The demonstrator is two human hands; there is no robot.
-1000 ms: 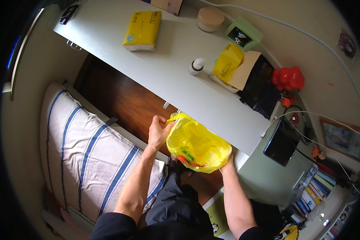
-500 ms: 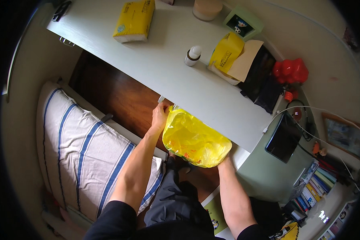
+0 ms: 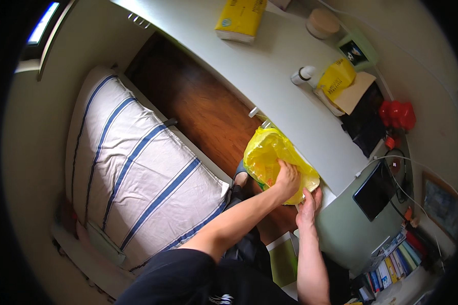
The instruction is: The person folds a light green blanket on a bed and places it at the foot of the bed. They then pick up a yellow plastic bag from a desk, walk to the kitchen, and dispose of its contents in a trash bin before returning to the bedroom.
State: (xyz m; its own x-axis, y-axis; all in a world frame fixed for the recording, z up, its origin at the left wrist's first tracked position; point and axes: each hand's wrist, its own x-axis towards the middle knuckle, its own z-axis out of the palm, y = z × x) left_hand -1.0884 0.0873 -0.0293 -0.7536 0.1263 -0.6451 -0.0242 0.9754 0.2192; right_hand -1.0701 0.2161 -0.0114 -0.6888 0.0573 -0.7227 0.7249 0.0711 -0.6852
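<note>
A yellow plastic bag hangs with its mouth open at the edge of the white desk, spread like a bin liner. My left hand reaches across over the bag's mouth, its fingers bent down inside. Their tips are hidden, so whether they grip the plastic does not show. At the bag's near right rim, my right hand has thumb and fingers closed on the edge. Some red print shows through the plastic.
Along the white desk stand a yellow tissue pack, a white bottle and an opened yellow pack. A dark tablet lies to the right, beyond a white cable. A striped cloth covers furniture at left.
My left hand has let go of the bag's left rim and moved right, over its mouth. My right hand stays at the near right rim, more of it showing. The view has shifted left.
</note>
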